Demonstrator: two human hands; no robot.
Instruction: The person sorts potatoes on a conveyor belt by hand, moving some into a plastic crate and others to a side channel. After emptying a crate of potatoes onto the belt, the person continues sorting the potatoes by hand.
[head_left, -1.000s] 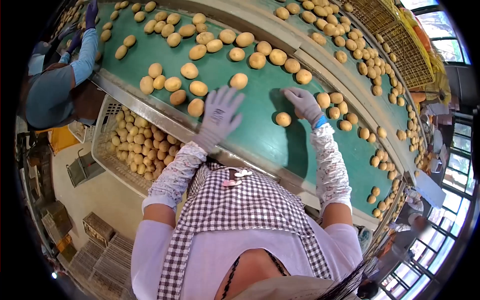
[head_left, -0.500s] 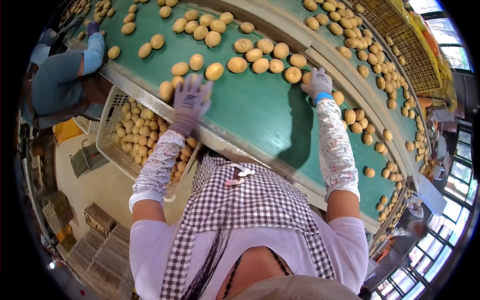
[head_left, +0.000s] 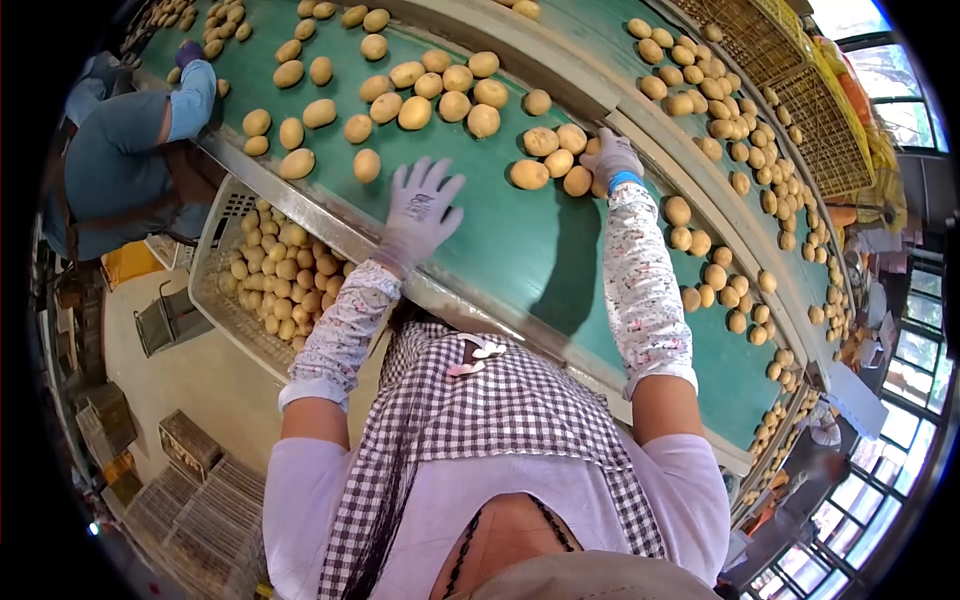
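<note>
The left hand is spread wide and flat over the green belt at frame centre, holding nothing. A lone potato lies just to its upper left. The right hand, upper right of centre, curls against a potato cluster on its left, but I cannot tell whether it grips one.

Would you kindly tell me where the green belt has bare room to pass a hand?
Bare belt lies between the left hand and the right sleeve, below the potato cluster at the right hand. Crowded: the upper potato rows and the crate.
</note>
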